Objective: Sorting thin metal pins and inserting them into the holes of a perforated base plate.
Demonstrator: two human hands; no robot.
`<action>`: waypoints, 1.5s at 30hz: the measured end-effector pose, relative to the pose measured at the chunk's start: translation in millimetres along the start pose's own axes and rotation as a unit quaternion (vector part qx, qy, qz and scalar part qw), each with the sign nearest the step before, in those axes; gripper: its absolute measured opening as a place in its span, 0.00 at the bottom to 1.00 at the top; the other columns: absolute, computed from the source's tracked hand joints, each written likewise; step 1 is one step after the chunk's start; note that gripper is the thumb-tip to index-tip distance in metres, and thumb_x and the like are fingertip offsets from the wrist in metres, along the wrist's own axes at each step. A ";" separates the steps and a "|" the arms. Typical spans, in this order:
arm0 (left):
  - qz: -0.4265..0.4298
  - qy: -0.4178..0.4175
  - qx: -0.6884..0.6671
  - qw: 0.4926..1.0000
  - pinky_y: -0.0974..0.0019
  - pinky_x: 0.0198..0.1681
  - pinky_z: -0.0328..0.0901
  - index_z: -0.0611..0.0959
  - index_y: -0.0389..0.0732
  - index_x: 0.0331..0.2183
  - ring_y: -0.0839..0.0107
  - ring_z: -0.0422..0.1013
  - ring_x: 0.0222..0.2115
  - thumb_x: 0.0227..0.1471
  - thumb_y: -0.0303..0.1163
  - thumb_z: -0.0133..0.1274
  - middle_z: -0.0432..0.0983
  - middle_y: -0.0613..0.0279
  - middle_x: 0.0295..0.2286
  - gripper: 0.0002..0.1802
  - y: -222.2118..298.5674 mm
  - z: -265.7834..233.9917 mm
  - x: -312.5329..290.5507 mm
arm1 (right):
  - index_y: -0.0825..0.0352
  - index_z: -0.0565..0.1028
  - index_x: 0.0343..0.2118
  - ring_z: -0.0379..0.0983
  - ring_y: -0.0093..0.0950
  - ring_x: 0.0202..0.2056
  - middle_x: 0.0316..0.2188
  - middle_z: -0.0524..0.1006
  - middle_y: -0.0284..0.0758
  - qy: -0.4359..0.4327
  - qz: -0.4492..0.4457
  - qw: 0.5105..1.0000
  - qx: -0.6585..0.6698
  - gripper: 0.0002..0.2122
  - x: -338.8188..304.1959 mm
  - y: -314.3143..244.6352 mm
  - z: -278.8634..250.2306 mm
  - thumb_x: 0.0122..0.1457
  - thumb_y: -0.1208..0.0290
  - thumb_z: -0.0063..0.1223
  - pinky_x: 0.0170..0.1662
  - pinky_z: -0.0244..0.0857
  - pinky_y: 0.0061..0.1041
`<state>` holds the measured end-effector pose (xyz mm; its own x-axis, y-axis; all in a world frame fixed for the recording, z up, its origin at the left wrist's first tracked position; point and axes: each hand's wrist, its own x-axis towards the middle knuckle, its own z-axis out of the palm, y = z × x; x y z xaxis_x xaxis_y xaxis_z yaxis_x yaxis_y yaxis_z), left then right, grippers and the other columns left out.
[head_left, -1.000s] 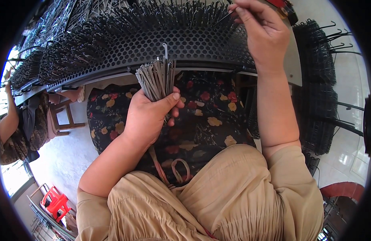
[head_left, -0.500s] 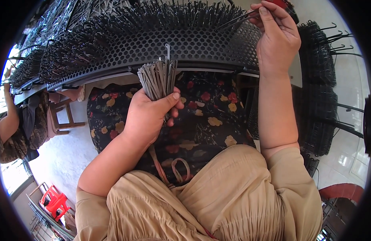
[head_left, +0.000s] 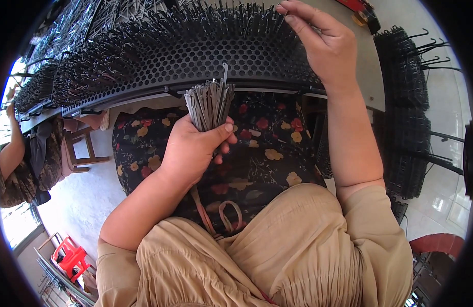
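no readable text, no legible labels

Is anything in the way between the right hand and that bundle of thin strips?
Partly: dark upright pieces stand beside the right hand, toward the bundle of strips in the left hand. Nearer the bundle, nothing visible stands up from the perforated black panel.

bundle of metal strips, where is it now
In the head view, the bundle is left of centre, gripped in the left hand, by the perforated black rack's edge.
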<state>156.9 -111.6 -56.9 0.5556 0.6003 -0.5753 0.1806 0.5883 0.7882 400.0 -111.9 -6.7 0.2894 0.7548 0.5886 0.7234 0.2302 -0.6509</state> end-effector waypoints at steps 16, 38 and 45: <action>-0.008 -0.038 0.021 0.999 0.76 0.19 0.63 0.79 0.38 0.35 0.81 0.68 0.19 0.53 0.27 0.55 0.76 0.65 0.24 0.06 -3.1 3.6 1.4 | 0.71 0.81 0.31 0.77 0.38 0.44 0.35 0.81 0.43 0.018 -0.317 0.918 0.236 0.05 4.9 50.7 4.6 0.49 0.81 0.60 0.52 0.64 0.37; 0.014 -0.053 0.009 0.998 0.75 0.20 0.65 0.78 0.35 0.40 0.79 0.71 0.23 0.55 0.25 0.52 0.79 0.62 0.30 0.09 -4.6 6.2 -4.0 | 0.68 0.70 0.35 0.68 0.15 0.28 0.25 0.72 0.30 0.154 -0.077 0.985 -0.008 0.09 -16.0 -1.3 -10.7 0.54 0.86 0.55 0.32 0.64 0.14; 0.007 -0.040 -0.034 0.999 0.74 0.20 0.65 0.77 0.37 0.38 0.77 0.72 0.23 0.55 0.26 0.52 0.79 0.60 0.30 0.07 -3.4 4.9 -3.1 | 0.68 0.78 0.27 0.73 0.20 0.28 0.28 0.78 0.32 0.055 -0.205 0.942 -0.259 0.05 -20.0 14.3 -6.6 0.47 0.82 0.63 0.32 0.65 0.18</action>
<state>158.5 -118.1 -56.8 0.6210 0.5646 -0.5437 0.1189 0.6177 0.7773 408.8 -127.8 -24.7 -0.0378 0.5934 0.8040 0.9893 0.1354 -0.0535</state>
